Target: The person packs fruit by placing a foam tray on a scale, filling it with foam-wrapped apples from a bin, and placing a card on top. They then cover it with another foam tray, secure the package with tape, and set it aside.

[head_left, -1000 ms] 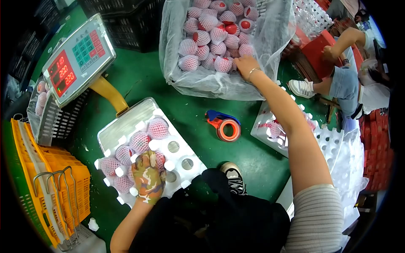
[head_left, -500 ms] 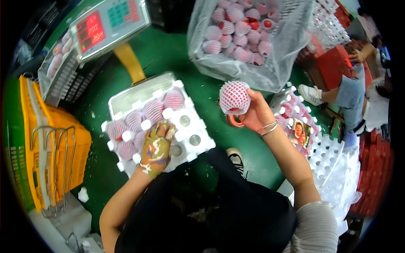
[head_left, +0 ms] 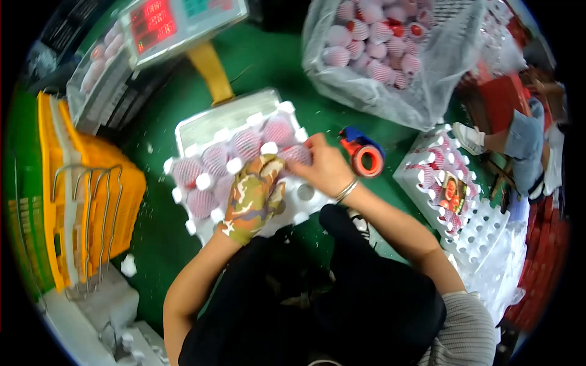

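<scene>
My right hand (head_left: 330,168) was closed around a netted fruit (head_left: 297,155), the thumb and the fingers on its sides, low at the right part of the white foam tray (head_left: 292,204). I think this grip from the side was chosen so that the soft net was not pressed hard, and the underside was left free towards the cups. My gloved left hand (head_left: 253,198) lay over the middle of the tray, its fingertips close to the same fruit, perhaps to keep the tray steady. Its palm was turned away and the picture is a little blurred there, so I cannot tell if it gripped something.

The tray rested on the metal scale plate (head_left: 207,130), which probably carried its weight, and the red display (head_left: 154,25) was lit beyond the yellow post (head_left: 212,72). Other netted fruits (head_left: 246,144) sat in the cups along the far and left sides; they and my glove left little room for the fingers.

My knee was close to the near right corner of the tray. The tape dispenser (head_left: 368,160) lay on the floor, near my right wrist. Farther were the lined crate (head_left: 372,100) with more fruits, a second filled tray (head_left: 422,207) and another person's leg (head_left: 520,135).
</scene>
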The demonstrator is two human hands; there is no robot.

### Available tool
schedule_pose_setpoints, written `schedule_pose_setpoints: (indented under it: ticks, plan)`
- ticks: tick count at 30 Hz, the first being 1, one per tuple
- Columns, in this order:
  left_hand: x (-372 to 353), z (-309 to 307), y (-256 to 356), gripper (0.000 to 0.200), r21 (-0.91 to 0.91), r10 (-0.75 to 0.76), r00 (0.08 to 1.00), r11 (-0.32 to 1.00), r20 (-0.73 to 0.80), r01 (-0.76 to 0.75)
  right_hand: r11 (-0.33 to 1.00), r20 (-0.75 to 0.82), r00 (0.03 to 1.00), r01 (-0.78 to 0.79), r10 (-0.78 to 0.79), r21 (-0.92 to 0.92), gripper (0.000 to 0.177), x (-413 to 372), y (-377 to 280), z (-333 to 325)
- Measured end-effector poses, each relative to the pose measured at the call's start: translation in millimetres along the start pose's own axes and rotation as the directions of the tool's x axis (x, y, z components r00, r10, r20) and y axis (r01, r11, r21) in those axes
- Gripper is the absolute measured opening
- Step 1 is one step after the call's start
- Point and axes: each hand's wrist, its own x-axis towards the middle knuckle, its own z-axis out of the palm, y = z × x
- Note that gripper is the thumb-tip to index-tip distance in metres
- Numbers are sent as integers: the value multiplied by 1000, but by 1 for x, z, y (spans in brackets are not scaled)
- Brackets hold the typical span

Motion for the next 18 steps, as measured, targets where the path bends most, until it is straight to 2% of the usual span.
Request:
schedule_pose_setpoints:
  ticks: [1, 2, 3, 4, 5, 6, 7, 9, 10, 12, 13, 14, 15, 17, 18]
  plan:
    - [6, 10, -1, 40, 8, 40, 999, 999, 26, -41, 997, -65, 995, 68, -70, -33, 49, -1, 7, 6]
    - [9, 22, -3, 40, 75, 67, 998, 995, -9, -66, 997, -17, 999, 34, -35, -69, 45, 0, 2, 0]
    - [15, 28, -7, 41, 25, 87, 996, 996, 14, -87, 997, -32, 998, 60, -62, -55, 42, -1, 10, 4]
    - [22, 31, -6, 41, -13, 34, 998, 999, 56, -34, 996, -34, 996, 85, -85, -9, 40, -2, 11, 1]
    - [24, 33, 1, 39, -222, -90, 994, 970, 54, 100, 993, -42, 993, 111, -109, 33, 39, -5, 11, 0]
    - [22, 39, -2, 39, -198, -131, 990, 970, 50, 139, 991, -33, 990, 137, -137, 0, 43, -7, 13, -1]
    - [28, 30, 8, 38, 91, 40, 999, 995, 32, -43, 992, 13, 992, 127, -127, 15, 46, -9, 10, -9]
    - [35, 24, 18, 36, 118, -43, 994, 993, 105, 30, 982, -26, 984, 177, -176, 70, 48, -15, 11, -32]
    - [39, 24, 17, 36, 117, -37, 995, 993, 96, 26, 957, -57, 957, 287, -284, 40, 45, -6, 19, -50]
    - [41, 25, 16, 35, 297, -71, 982, 955, 175, 16, 915, -229, 889, 361, -396, -179, 37, 31, 38, -104]
    - [42, 25, 17, 35, 297, -75, 983, 955, 169, 22, 943, -278, 910, 251, -307, -217, 35, 57, 58, -130]
    - [45, 24, 18, 35, 319, -94, 976, 947, 199, 26, 884, -430, 803, 238, -413, -403, 30, 88, 80, -157]
    - [48, 25, 18, 35, 344, -112, 968, 939, 226, 28, 853, -469, 792, 120, -391, -507, 30, 121, 107, -183]
    - [50, 28, 16, 35, 367, -108, 969, 930, 221, 20, 715, -554, 819, -300, -146, -631, 38, 184, 165, -214]
    - [52, 27, 17, 36, 329, -82, 976, 944, 204, 10, 687, -505, 862, -391, 40, -613, 39, 193, 167, -225]
